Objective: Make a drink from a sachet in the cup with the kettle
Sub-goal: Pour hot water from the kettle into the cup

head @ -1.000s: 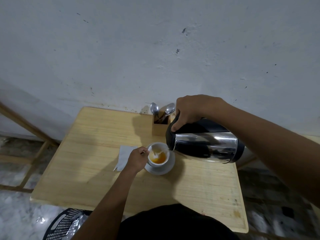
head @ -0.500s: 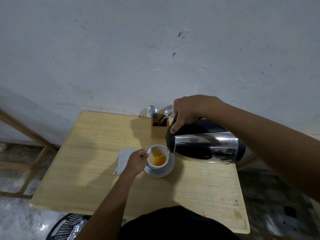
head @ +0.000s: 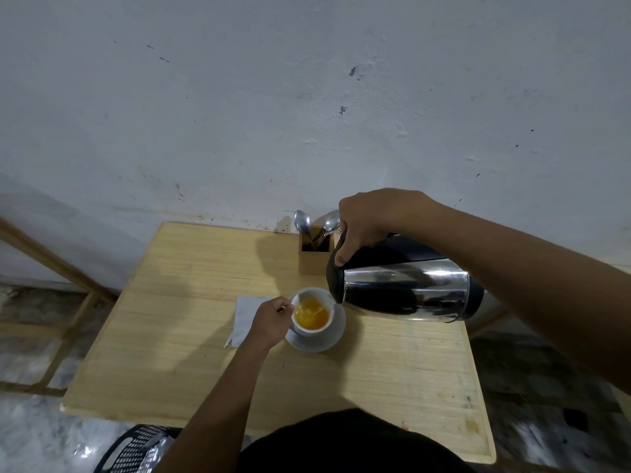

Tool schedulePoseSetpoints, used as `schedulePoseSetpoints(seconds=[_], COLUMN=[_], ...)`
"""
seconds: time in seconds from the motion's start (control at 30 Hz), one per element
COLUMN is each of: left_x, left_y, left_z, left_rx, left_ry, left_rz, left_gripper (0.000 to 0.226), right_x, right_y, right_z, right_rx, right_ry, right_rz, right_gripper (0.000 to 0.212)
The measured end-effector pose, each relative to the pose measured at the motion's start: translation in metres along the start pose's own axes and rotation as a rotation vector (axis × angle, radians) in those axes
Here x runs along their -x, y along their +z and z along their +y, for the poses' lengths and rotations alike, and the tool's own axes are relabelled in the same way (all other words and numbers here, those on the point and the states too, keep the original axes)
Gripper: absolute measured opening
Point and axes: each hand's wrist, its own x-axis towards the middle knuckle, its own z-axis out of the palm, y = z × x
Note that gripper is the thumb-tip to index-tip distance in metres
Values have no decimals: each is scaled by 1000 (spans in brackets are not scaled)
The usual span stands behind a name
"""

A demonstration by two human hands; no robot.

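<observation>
- Kettle [head: 406,288] tipped almost onto its side above the right part of the tabletop [head: 170,370], spout down at the near rim of the cup [head: 311,315]: kept that low and close, presumably, so the thin stream drops straight in without splashing.
- Right hand [head: 372,221] wrapped over the black handle at the top, grip closed firmly around it, thumb pressed down the front of the handle for control of the tilt.
- Left hand [head: 271,320] against the cup's left side, grip narrow, pinched on what looks like the cup handle; exact hold too small to tell. Likely there to steady the cup against the push of the water.
- Cup seated on a white saucer [head: 317,341] near the middle of the tabletop, holding orange liquid roughly half-way up: powder apparently already in, water going on top.
- White sachet [head: 246,317] flat on the wood just left of the left hand, partly hidden by it, set aside out of the pour's way.
- Wooden holder [head: 316,259] with two spoons [head: 302,221] upright at the back edge, just behind the kettle's spout end, within reach for stirring.
- Judged step: filling, not yet stirred. Risk: overfilling or scalding the steadying hand, given fingers so close to the stream.
</observation>
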Motion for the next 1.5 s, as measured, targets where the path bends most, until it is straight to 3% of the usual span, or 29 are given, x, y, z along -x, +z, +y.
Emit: schedulePoseSetpoints(seconds=[0.47, 1.23, 1.5], left_x=[-4, -4, -3], left_y=[2, 1, 1], left_z=[-4, -4, -4], left_rx=[-31, -3, -24], left_ry=[5, 15, 26], left_rz=[14, 4, 8], left_gripper=[16, 15, 15], right_x=[-1, -12, -8], right_y=[4, 18, 24], right_z=[5, 4, 21], right_rx=[-49, 33, -96], right_ry=[-11, -68, -31], right_rz=[28, 85, 103], right_gripper=[54, 47, 48])
